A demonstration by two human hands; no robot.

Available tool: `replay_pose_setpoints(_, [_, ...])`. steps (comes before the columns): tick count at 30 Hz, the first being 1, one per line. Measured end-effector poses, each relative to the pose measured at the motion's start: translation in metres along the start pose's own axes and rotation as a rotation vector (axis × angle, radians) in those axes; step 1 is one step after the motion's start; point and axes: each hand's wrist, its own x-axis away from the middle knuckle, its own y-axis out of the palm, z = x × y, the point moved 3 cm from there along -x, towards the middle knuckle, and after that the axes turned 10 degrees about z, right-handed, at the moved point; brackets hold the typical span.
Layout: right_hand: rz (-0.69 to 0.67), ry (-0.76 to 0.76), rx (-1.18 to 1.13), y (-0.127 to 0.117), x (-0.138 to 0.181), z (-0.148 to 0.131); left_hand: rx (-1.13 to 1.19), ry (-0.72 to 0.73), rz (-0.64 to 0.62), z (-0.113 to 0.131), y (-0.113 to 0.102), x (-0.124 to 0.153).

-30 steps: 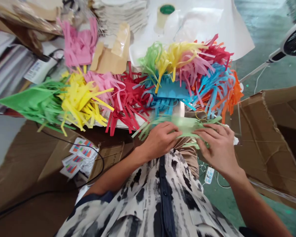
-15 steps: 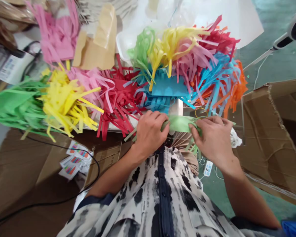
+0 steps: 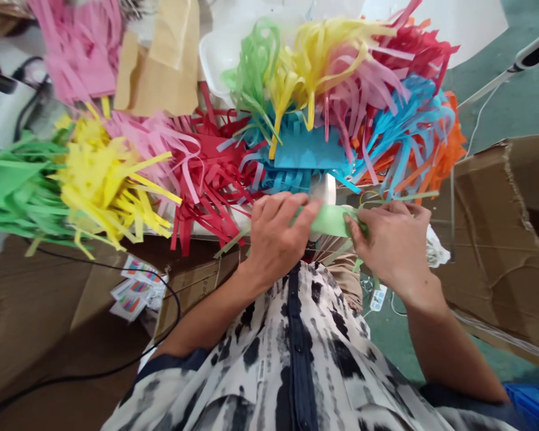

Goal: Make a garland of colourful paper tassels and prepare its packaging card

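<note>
So here's my view: both hands are on a piece of green fringed paper (image 3: pixel 330 220), held just above the lap, right in front of the blue fringe (image 3: pixel 308 157). My left hand (image 3: pixel 276 236) is curled over the left end of it, fingers folded down on top and gripping. My right hand (image 3: pixel 393 245) has the other end pinched between thumb and fingertips. A few thin green strips hang loose from under both hands. Behind it is a total paper explosion: a red fringe pile (image 3: pixel 215 179) just left of the blue, then yellow fringe (image 3: pixel 108 179), then a green fringe pile (image 3: pixel 13 191) way off at the left edge, and pink fringe (image 3: pixel 72 54) up in the far corner beside some brown paper (image 3: pixel 161 72). A mixed bunch (image 3: pixel 363 78) of green, yellow, pink, red and orange sits above the blue. A torn cardboard box (image 3: pixel 498 239) stands to the right, and a black cable (image 3: pixel 175 311) loops past some little printed cards (image 3: pixel 135 290) down on the left.
</note>
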Motion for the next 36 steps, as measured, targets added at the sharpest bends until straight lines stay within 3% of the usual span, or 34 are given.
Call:
replay_pose_setpoints(3, [0.005, -0.009, 0.003, 0.000, 0.000, -0.002, 0.141, 0.182, -0.037, 0.013, 0.002, 0.011])
replay_pose_setpoints(6, [0.049, 0.028, 0.029, -0.004, 0.003, -0.003, 0.154, 0.272, -0.127, 0.020, 0.008, 0.022])
replay_pose_setpoints(10, [0.282, 0.091, 0.028, -0.022, 0.017, 0.002, 0.113, 0.274, -0.145, 0.020, 0.012, 0.028])
replay_pose_setpoints(12, [0.345, 0.027, -0.005, -0.028, 0.029, 0.002, 0.120, 0.250, -0.175, 0.020, 0.012, 0.028])
replay_pose_setpoints(16, [0.298, -0.246, -0.145, -0.019, 0.053, -0.006, 0.145, 0.230, -0.198, 0.023, 0.010, 0.025])
replay_pose_setpoints(20, [0.277, -0.216, -0.150, -0.007, 0.063, 0.000, 0.179, 0.238, -0.147, 0.013, 0.004, 0.024])
replay_pose_setpoints(23, [0.271, -0.204, -0.134, -0.006, 0.061, 0.005, 0.186, 0.227, -0.094, -0.013, -0.008, 0.025])
replay_pose_setpoints(28, [0.425, -0.261, -0.072, -0.012, 0.048, 0.001, 0.060, 0.097, 0.177, -0.050, -0.038, 0.022])
replay_pose_setpoints(31, [0.344, -0.270, 0.004, -0.011, 0.040, -0.002, 0.024, 0.114, 0.238, -0.032, -0.035, 0.018])
replay_pose_setpoints(34, [0.273, -0.281, 0.021, -0.011, 0.035, -0.004, 0.117, 0.324, 0.079, 0.001, -0.011, 0.014])
replay_pose_setpoints(36, [0.259, -0.292, 0.024, -0.011, 0.032, -0.004, 0.131, 0.349, 0.011, 0.012, 0.005, 0.011])
